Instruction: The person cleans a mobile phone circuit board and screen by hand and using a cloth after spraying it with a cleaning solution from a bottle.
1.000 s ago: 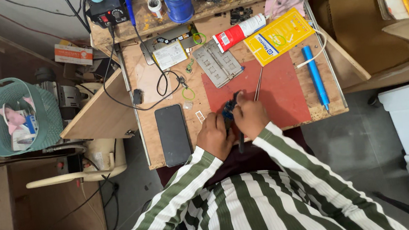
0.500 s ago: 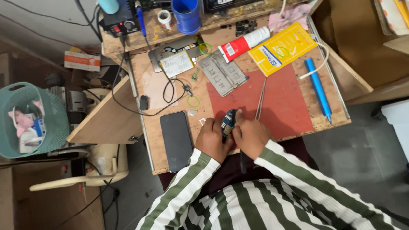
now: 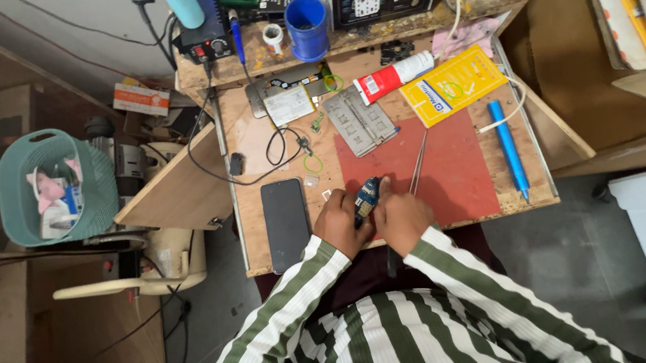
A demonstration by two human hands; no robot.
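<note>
At the far left a teal basket (image 3: 55, 185) sits off the bench. On the bench (image 3: 246, 145), a black phone (image 3: 286, 222) lies flat just left of your hands. Your left hand (image 3: 341, 225) and right hand (image 3: 400, 217) meet at the near edge of the red mat (image 3: 454, 166), both closed around 1 small dark part (image 3: 366, 197) held between them. Tweezers (image 3: 418, 167) lie just beside your right hand. Further right, a blue pen (image 3: 508, 146) lies along the mat's edge.
</note>
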